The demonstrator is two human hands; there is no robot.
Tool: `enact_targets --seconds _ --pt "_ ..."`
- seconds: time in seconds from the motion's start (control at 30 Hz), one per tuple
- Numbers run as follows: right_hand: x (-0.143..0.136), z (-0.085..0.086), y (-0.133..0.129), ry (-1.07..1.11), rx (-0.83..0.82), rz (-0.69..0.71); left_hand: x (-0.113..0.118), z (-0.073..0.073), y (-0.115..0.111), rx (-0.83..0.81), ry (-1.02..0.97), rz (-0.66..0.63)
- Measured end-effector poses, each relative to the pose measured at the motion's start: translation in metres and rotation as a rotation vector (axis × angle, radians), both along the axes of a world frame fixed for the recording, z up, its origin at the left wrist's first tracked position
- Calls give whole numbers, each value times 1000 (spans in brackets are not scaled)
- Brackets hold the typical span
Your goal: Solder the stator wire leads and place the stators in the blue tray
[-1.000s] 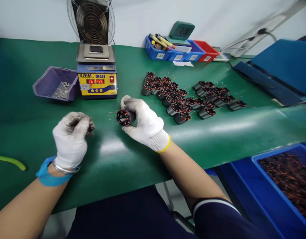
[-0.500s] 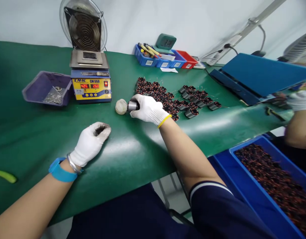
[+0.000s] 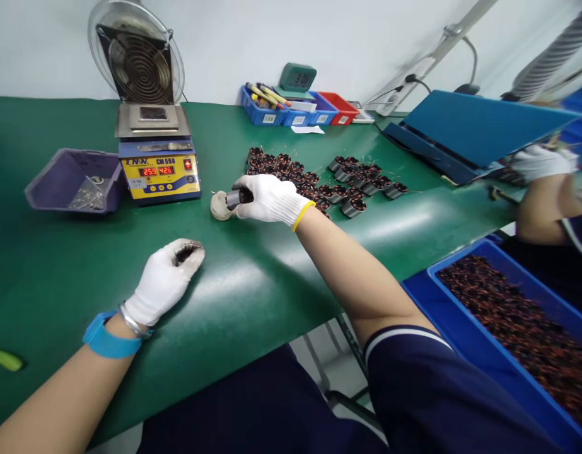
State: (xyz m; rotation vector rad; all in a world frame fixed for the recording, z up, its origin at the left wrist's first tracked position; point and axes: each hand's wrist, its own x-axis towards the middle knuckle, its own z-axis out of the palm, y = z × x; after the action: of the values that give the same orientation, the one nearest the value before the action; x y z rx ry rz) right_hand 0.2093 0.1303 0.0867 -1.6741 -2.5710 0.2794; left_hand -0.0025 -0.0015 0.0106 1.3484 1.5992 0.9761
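Observation:
My right hand (image 3: pixel 265 198), in a white knitted glove, grips a motor stator (image 3: pixel 234 198) with a bare metal outer wall. The stator is tipped on its side against or just over a small round whitish pot (image 3: pixel 219 207); contact is not clear. My left hand (image 3: pixel 166 274), in a white glove with dark-stained fingers, rests on the green table (image 3: pixel 253 284). Its thumb and fingertips are pressed together, and what they hold, if anything, is hidden. Beyond my right hand stand several wound stators (image 3: pixel 284 167) in a cluster, with more stators (image 3: pixel 354 207) to its right.
A solder pot unit (image 3: pixel 161 170) with lit red digits stands beside a purple bin (image 3: pixel 49 183). Behind are small blue bins (image 3: pixel 267 115) and a clock (image 3: pixel 297 77). A blue tray (image 3: pixel 454 328) of wound parts lies right, near a co-worker's gloved hand (image 3: pixel 539 162).
My right hand has brought the stator left to the round pot and tilted it more. My left hand keeps its pose. The whole view has shifted slightly.

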Motion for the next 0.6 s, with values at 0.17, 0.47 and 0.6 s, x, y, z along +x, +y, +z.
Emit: enact_targets --seconds 0.17,0.47,0.6 --pt "7 2 -6 79 86 -7 0 2 0 -9 8 -13" --pt "6 3 -19 -292 249 150 0 0 2 7 39 -34" --pt "-2 2 -19 -358 225 114 -1 0 2 11 43 -43"
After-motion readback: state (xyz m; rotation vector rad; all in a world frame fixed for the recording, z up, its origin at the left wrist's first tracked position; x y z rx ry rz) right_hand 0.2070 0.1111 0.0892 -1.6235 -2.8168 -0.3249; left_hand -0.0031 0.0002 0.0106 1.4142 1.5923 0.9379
